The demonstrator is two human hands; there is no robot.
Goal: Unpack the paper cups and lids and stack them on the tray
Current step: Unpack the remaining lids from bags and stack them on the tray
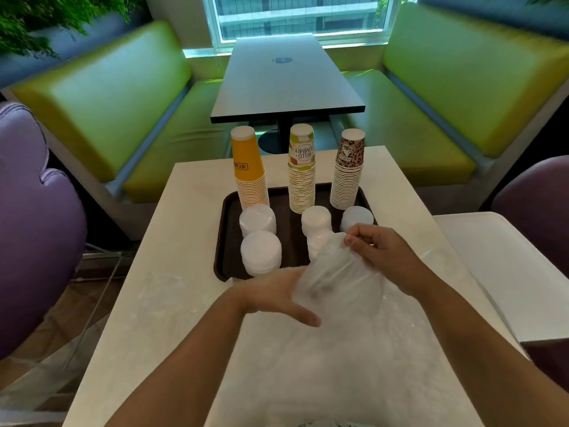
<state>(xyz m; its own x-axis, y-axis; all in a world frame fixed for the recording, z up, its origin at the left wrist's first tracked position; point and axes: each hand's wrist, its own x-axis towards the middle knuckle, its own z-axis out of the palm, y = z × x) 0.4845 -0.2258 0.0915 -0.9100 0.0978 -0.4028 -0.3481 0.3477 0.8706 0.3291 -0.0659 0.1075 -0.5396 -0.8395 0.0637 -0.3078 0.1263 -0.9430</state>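
Observation:
A dark brown tray [224, 229] lies on the white table. At its back stand three upside-down cup stacks: yellow [250, 174], fruit-print [301, 177] and leopard-print [348, 177]. In front of them sit several stacks of white lids, two at the left [258, 221] [261, 252], one in the middle [315, 220] and one at the right [357, 218]. I hold a clear plastic bag of lids [338, 282] just in front of the tray. My left hand [277, 298] cups its left side with the thumb out. My right hand [378, 252] pinches the bag's top.
Empty clear wrappers [160, 291] lie on the white table [191, 192] to the left and under my arms. A white side table [505, 272] stands at the right. Purple chairs [34, 229] flank the table; green benches and a dark table [286, 81] lie beyond.

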